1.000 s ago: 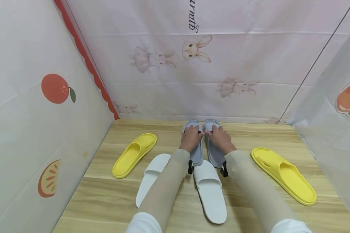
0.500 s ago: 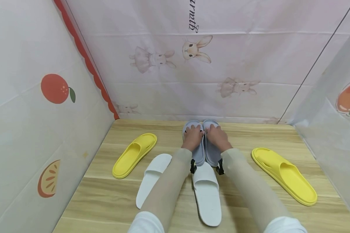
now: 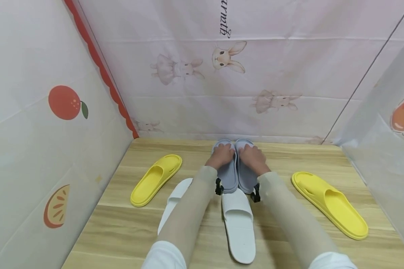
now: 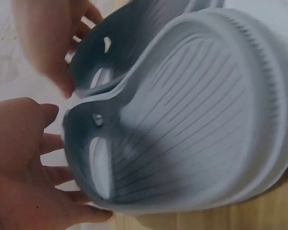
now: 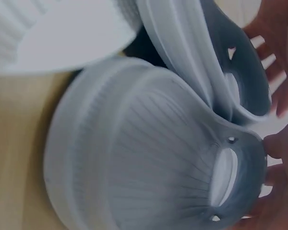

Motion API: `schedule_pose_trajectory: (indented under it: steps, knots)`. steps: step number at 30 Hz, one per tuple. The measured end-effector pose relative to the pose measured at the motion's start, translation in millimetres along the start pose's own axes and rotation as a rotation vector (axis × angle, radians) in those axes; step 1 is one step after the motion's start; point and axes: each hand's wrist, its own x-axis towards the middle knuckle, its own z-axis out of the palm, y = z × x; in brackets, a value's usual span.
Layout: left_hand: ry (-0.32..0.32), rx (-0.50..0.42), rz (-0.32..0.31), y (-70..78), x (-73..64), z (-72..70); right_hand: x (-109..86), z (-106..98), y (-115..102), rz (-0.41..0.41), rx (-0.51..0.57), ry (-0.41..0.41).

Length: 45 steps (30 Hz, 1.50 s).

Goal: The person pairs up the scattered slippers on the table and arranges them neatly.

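Note:
Two grey slippers lie side by side at the far edge of the wooden board, toes toward the wall. My left hand [image 3: 221,155] holds the left grey slipper [image 3: 229,181] by its strap, fingers spread over the outside and thumb close to the inner edge. Over the strap of the right grey slipper [image 3: 247,181] my right hand [image 3: 253,158] curves in the same way, thumb at the inner side. The right wrist view shows the two slippers touching along their inner edges. Behind their heels lies a white slipper [image 3: 240,233], its toe right at them.
Another white slipper [image 3: 171,203] lies to the left, partly hidden by my left sleeve. One yellow slipper [image 3: 156,180] rests farther left, another yellow slipper [image 3: 330,205] at the right, angled. Printed sheets [image 3: 188,112] form walls around the wooden board [image 3: 111,231].
My right hand has brought the right grey slipper leftward against the left one. The middle white slipper has shifted and turned slightly, its heel going left. My left wrist has moved a little left.

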Motion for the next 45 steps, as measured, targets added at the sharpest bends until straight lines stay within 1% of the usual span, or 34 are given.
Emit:
schedule_pose_trajectory:
  steps: [2,4,6,9,11,13,16,20,25,27,30,32,34,36,39,42,45]
  knots:
    - [0.009,-0.04,-0.006,-3.5,0.3,-4.9,-0.8,-3,2,-0.005,-0.004,0.027]
    - [0.03,-0.068,-0.028,-7.8,-1.8,-9.6,-3.2,-5,3,-0.016,0.001,0.055]
    - [0.048,-0.069,-0.033,-11.5,-6.8,-15.3,-8.2,-7,1,-0.029,0.019,0.073]
    - [0.051,-0.016,-0.029,-17.0,-18.3,-23.1,-21.3,-10,-3,-0.076,0.015,0.091]
    - [0.05,0.021,-0.023,-20.1,-29.1,-28.6,-34.0,-13,-7,-0.112,0.0,0.096]
    - [0.049,0.039,-0.02,-23.5,-42.6,-34.4,-49.0,-14,-10,-0.145,-0.02,0.099]
    - [0.073,0.039,0.027,-32.5,-70.1,-39.7,-76.7,-11,-12,-0.192,-0.034,0.106]
    - [0.116,0.021,0.071,-51.5,-113.2,-36.9,-117.0,-2,-10,-0.247,-0.042,0.116]
    - [0.145,0.008,0.04,-73.9,-161.9,-32.0,-162.1,9,-6,-0.293,-0.041,0.105]
    - [0.161,0.033,0.028,-82.4,-178.2,-29.9,-176.6,15,-6,-0.31,-0.036,0.105]
    - [0.177,0.068,0.003,-93.6,-197.8,-25.5,-192.1,23,-8,-0.337,-0.024,0.106]
    - [0.162,0.069,-0.024,-97.2,-206.8,-22.8,-199.2,27,-9,-0.35,-0.041,0.111]
    - [0.137,0.044,-0.047,-98.9,-213.1,-20.3,-203.8,31,-9,-0.364,-0.06,0.111]
    - [0.104,0.017,-0.071,-99.3,-217.6,-18.5,-206.9,34,-9,-0.37,-0.084,0.109]
    - [0.071,0.003,-0.088,-99.2,-221.5,-16.8,-209.2,36,-9,-0.377,-0.097,0.102]
    - [0.064,0.02,-0.092,-99.9,-224.2,-15.2,-209.3,37,-9,-0.392,-0.107,0.109]
    - [0.073,0.043,-0.086,-101.2,-225.4,-13.3,-208.2,36,-8,-0.428,-0.122,0.133]
